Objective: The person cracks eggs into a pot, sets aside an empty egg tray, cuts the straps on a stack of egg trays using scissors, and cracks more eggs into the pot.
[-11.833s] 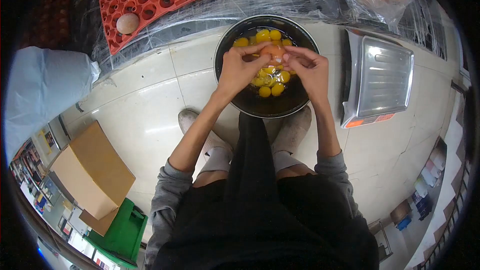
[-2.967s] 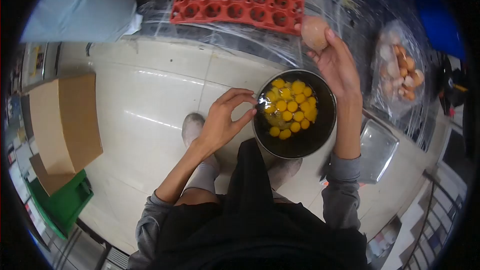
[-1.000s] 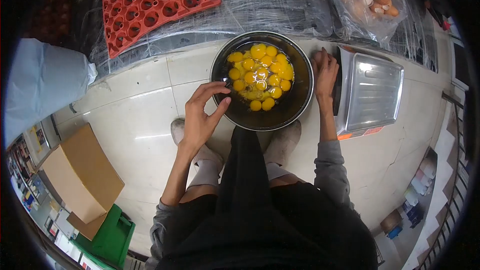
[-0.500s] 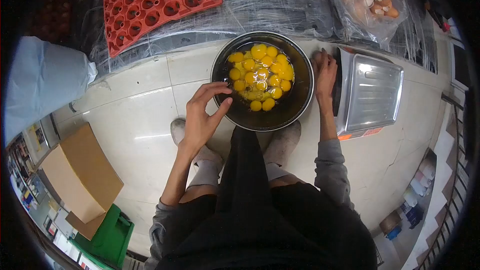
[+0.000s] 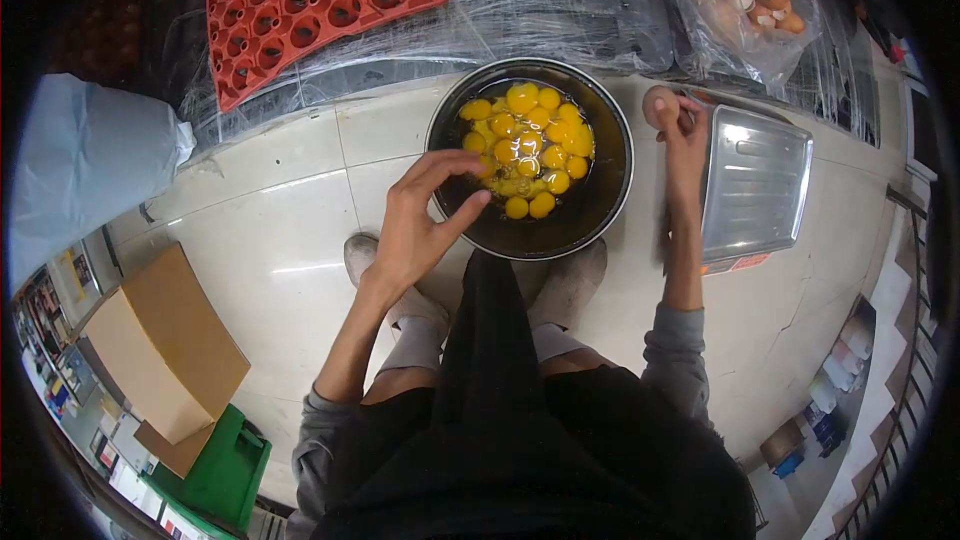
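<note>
Head view: left hand spread over the bowl's rim, right hand in pinch on a partly finger-hidden egg.

Right hand, mine: shifted right from the gap beside the pan, now overlapping the corner of the scale, egg plainly showing at the fingertips. Left hand, mine: moved further in past the rim, over the yolks. Red tray: lone egg of the earliest view, gone.
</note>
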